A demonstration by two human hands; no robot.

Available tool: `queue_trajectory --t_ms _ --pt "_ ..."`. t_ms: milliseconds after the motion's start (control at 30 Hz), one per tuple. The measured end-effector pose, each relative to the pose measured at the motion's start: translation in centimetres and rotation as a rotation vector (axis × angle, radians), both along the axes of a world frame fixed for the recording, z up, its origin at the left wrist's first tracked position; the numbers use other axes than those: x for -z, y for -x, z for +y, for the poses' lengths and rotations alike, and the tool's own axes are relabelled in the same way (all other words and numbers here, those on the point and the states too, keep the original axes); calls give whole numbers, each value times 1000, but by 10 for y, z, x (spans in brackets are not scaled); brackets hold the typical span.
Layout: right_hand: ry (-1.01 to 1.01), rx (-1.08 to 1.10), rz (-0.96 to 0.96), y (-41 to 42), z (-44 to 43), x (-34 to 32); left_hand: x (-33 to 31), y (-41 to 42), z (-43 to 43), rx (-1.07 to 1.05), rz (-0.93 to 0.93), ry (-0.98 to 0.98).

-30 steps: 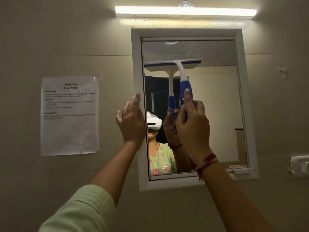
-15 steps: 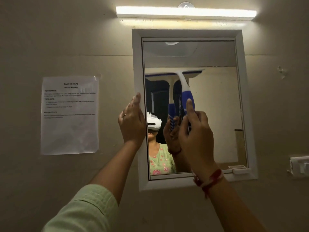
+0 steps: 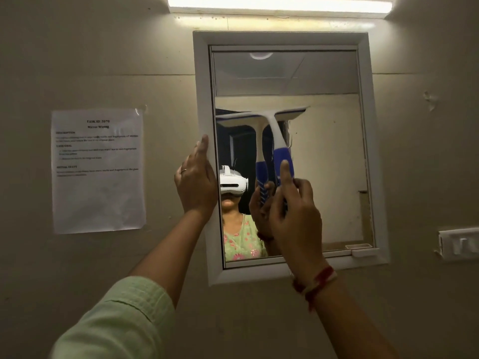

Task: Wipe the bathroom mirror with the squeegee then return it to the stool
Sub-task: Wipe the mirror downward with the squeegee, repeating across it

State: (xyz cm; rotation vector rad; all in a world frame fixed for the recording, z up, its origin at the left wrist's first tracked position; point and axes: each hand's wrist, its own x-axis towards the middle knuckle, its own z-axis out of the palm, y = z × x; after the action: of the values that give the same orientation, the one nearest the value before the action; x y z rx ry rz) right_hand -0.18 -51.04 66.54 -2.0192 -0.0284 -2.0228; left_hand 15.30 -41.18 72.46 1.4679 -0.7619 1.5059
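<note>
The white-framed mirror hangs on the wall straight ahead. A white and blue squeegee lies with its blade against the glass, about halfway up on the left half. My right hand grips its blue handle from below, index finger stretched along it. My left hand rests flat on the mirror's left frame edge, fingers together, holding nothing. The stool is not in view.
A printed task sheet is taped to the wall left of the mirror. A tube light glows above the frame. A white switch plate sits on the wall at the right. A small white catch sticks out at the mirror's lower right corner.
My right hand has drawn the squeegee down the glass from near the top to about mid-height. My left hand has stayed on the frame.
</note>
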Motion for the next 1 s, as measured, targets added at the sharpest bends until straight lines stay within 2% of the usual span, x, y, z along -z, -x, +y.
queue_trajectory --t_ms 267,533,767,1000 --pt "-14 -10 -42 -9 -4 -28 1 0 0 -12 -1 3" --pt "-24 -114 -50 -11 -5 44 2 0 -1 32 -16 -3" --pt "-42 -122 -84 -16 -6 3 1 0 -1 47 -11 0" --pt "-62 -157 -39 -15 -1 52 4 3 -1 52 -3 -10"
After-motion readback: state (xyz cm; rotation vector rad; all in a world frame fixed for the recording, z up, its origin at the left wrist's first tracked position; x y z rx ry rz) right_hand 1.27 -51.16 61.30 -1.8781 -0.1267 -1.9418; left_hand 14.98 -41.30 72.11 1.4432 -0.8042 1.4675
